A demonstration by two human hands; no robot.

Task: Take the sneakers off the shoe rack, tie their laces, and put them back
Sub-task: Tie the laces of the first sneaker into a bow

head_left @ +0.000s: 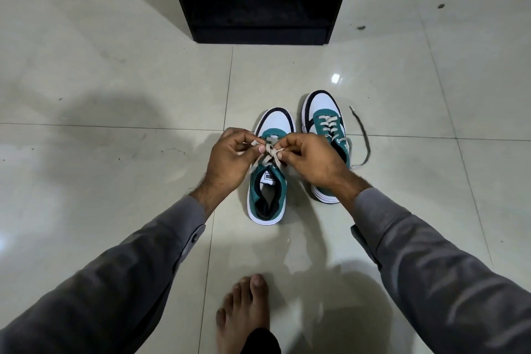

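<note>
Two green, white and black sneakers stand side by side on the tiled floor, toes pointing away from me. Over the left sneaker (268,195) both hands pinch its beige laces (270,152): my left hand (230,158) holds one strand, my right hand (313,161) holds the other, and the strands cross between my fingertips. The right sneaker (324,118) is partly hidden behind my right wrist. Its lace (363,141) trails loose across the floor to the right.
The black shoe rack (258,0) stands against the wall straight ahead, its lower shelf dark with nothing visible on it. My bare foot (244,313) rests on the floor at the bottom centre. Glossy pale tiles (115,95) spread all around.
</note>
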